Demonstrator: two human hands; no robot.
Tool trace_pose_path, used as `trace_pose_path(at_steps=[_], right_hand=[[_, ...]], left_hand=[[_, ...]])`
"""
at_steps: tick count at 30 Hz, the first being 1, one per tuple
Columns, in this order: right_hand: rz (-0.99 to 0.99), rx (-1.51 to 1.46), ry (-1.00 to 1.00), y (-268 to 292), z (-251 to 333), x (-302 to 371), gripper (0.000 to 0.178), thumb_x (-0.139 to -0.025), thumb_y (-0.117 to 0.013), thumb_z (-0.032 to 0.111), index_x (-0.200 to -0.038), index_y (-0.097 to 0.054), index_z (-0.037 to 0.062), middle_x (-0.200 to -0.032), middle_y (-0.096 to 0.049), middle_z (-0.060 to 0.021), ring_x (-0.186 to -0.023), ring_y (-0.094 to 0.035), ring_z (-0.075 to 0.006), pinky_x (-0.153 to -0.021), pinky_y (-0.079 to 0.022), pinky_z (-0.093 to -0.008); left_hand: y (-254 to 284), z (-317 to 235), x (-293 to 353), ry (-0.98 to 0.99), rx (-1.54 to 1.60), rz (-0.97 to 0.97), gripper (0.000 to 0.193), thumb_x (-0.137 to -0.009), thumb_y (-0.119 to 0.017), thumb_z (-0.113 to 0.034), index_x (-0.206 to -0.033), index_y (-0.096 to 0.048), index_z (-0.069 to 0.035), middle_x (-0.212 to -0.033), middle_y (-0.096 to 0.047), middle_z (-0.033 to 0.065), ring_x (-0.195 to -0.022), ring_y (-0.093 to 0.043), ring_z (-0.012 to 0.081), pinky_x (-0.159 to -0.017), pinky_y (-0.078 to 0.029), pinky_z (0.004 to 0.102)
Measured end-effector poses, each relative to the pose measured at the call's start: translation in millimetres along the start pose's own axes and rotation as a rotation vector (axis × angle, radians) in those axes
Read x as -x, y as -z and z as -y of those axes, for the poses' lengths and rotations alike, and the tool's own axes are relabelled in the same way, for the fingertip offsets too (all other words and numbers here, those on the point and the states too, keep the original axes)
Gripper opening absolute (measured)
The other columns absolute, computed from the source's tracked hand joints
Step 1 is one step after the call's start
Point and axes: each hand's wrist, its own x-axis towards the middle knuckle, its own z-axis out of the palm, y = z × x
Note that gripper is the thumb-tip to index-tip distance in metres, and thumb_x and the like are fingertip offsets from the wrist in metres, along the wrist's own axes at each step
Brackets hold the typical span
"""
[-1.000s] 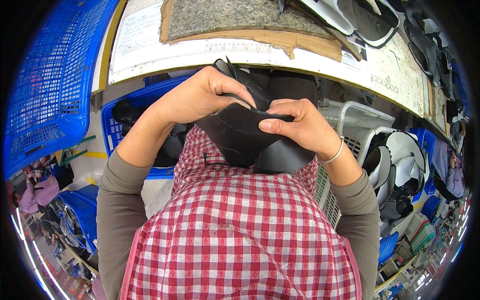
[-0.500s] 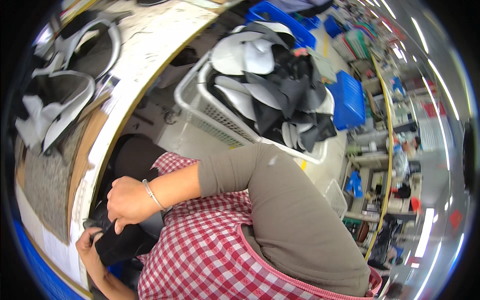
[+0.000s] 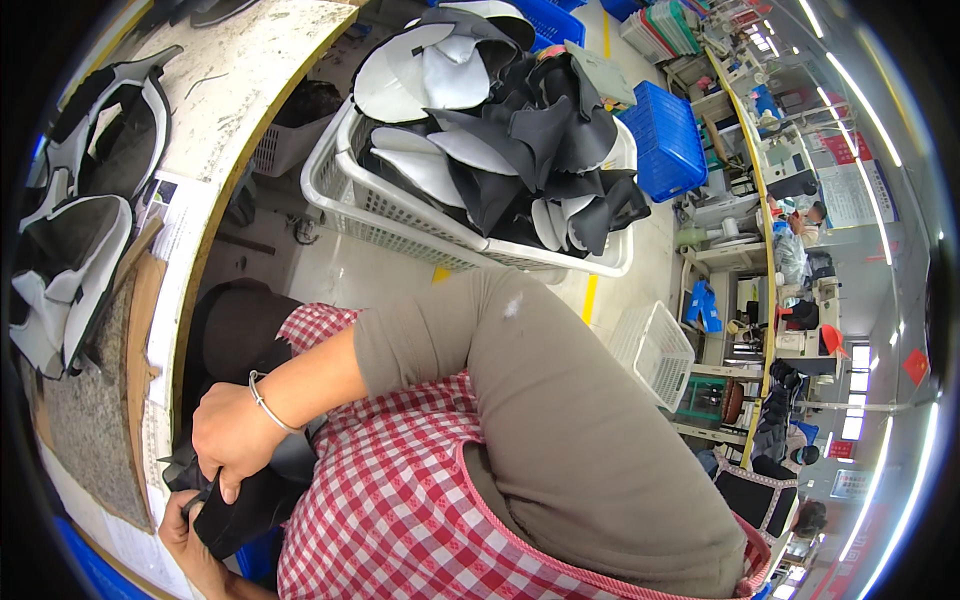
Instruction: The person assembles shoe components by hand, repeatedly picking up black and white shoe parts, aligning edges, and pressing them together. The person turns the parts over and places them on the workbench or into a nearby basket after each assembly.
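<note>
A black piece of material (image 3: pixel 240 512) with a smooth, soft-looking face lies over my lap at the table's edge. My left hand (image 3: pixel 183 530) grips its edge from below, thumb and fingers closed. My right hand (image 3: pixel 236 432), a bangle at its wrist, is closed just above, with the thumb pressed down on the same piece. More dark material sticks out beside the left fingers. The right fingertips are partly hidden behind the back of the hand.
On the white worktable (image 3: pixel 260 60) at left lie grey-and-black shaped pieces (image 3: pixel 70 270) and a rough grey board (image 3: pixel 95 440). A white basket (image 3: pixel 330 185) heaped with black and white cut pieces stands on the floor ahead. Beyond it are a blue crate (image 3: pixel 665 140) and another white basket (image 3: pixel 655 350).
The view has shifted, so the basket and table sit further left and higher. Both hands stay on the black piece; the right thumb now lies closer to the left fingers.
</note>
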Motion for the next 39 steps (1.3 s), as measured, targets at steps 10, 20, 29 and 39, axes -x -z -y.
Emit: trace_pose_path(at_steps=[10, 20, 29, 39], right_hand=[[-0.070, -0.142, 0.126, -4.5, -16.2, 5.1, 0.034, -0.090, -0.072, 0.044, -0.082, -0.076, 0.0106, -0.079, -0.070, -0.0108, -0.080, -0.069, -0.0340, -0.068, -0.052, -0.0460], [0.271, -0.392, -0.026, 31.8, 3.7, -16.2, 0.031, -0.089, -0.080, 0.030, -0.086, -0.069, 0.0001, -0.071, -0.058, -0.0121, -0.065, -0.056, -0.0248, -0.061, -0.045, -0.0368], [0.146, -0.153, 0.155, 20.5, 23.6, -26.6, 0.035, -0.089, -0.080, 0.028, -0.106, -0.065, 0.0016, -0.090, -0.067, -0.0175, -0.083, -0.066, -0.0374, -0.073, -0.052, -0.0413], [0.222, -0.137, 0.226, 15.5, 20.1, -29.5, 0.036, -0.091, -0.075, 0.028, -0.097, -0.057, -0.0020, -0.089, -0.063, -0.0197, -0.087, -0.064, -0.0421, -0.073, -0.051, -0.0480]], left_hand=[[-21.2, -13.2, 47.2, 0.015, -0.135, -0.269, 0.029, -0.091, -0.076, -0.012, -0.117, -0.068, -0.002, -0.097, -0.071, 0.0026, -0.091, -0.066, 0.0105, -0.080, -0.052, 0.0261], [-37.9, -21.1, 48.4, -0.029, -0.087, -0.285, 0.032, -0.087, -0.083, -0.010, -0.111, -0.065, 0.000, -0.094, -0.073, 0.0096, -0.087, -0.065, 0.0107, -0.077, -0.054, 0.0297], [-33.2, -15.2, 49.0, -0.041, -0.023, -0.320, 0.032, -0.084, -0.085, -0.010, -0.109, -0.067, -0.001, -0.090, -0.070, 0.0006, -0.085, -0.062, 0.0065, -0.077, -0.052, 0.0249], [-25.7, -9.4, 48.5, -0.083, -0.059, -0.236, 0.026, -0.086, -0.083, -0.010, -0.105, -0.068, 0.000, -0.089, -0.070, 0.0006, -0.082, -0.062, 0.0061, -0.075, -0.051, 0.0251]])
